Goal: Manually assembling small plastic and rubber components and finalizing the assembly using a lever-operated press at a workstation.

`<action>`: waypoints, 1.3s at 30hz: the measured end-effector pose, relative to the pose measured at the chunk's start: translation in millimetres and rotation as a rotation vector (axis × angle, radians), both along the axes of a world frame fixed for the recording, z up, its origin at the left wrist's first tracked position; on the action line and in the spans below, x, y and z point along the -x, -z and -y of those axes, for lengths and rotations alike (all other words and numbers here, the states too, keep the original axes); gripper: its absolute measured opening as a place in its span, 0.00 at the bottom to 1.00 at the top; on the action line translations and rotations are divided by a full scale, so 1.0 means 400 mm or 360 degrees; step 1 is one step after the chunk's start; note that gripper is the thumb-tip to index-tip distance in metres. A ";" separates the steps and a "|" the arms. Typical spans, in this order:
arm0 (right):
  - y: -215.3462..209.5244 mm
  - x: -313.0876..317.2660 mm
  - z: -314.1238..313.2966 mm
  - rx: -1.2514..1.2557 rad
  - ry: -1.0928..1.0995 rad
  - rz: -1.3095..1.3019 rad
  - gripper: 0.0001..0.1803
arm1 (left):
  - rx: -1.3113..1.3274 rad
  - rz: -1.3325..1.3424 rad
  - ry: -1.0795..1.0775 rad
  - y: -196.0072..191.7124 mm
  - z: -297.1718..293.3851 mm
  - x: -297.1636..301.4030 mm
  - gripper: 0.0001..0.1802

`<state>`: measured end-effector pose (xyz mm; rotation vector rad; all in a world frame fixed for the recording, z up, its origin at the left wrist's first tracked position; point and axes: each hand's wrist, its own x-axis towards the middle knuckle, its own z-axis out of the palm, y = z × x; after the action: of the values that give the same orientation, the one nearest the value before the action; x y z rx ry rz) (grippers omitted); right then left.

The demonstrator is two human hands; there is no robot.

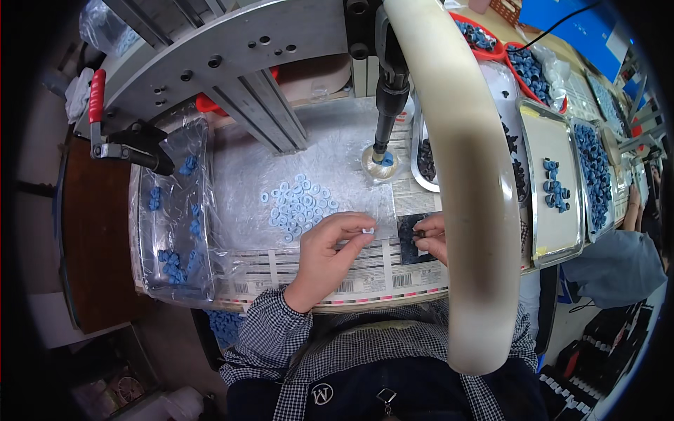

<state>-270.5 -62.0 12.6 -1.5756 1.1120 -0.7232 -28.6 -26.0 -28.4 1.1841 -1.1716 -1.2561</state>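
My left hand [332, 249] pinches a small pale ring [368, 230] between thumb and fingertips, above the printed paper at the work surface's near edge. In the fingertips of my right hand [433, 237] is a small dark part [419, 234], over a black pad [409, 247]; a pale curved tube hides the rest of that hand. Ahead and to the left lies a loose heap of light blue rings [298, 203] on a plastic-covered metal plate [239, 168]. Beyond my hands, a vertical black tool [391, 98] points down at a round fixture [379, 163] holding a blue piece [387, 160].
The thick pale tube [484, 281] arches close over my right arm. A metal frame [232, 59] with a red-handled clamp [97, 95] spans the back left. Trays of blue parts stand left [205, 266] and right [579, 242]. Red basins [510, 67] sit back right. Another person's sleeve [618, 266] shows far right.
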 end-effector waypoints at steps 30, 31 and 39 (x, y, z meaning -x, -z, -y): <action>-0.046 -0.116 -0.005 0.0352 -0.0255 0.0047 0.16 | -0.0373 -0.0790 0.0021 -0.075 -0.038 0.007 0.21; -0.054 -0.116 0.001 0.0361 -0.0298 -0.0006 0.15 | -0.0387 -0.0788 0.0003 -0.088 -0.040 0.004 0.22; -0.071 -0.101 0.008 0.0507 -0.0183 0.0015 0.15 | -0.0141 0.0094 -0.0480 -0.200 -0.087 -0.196 0.14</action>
<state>-230.0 -65.2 41.2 -1.8850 0.9228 -0.8603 50.0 8.8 51.7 1.4136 -0.9445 -1.0579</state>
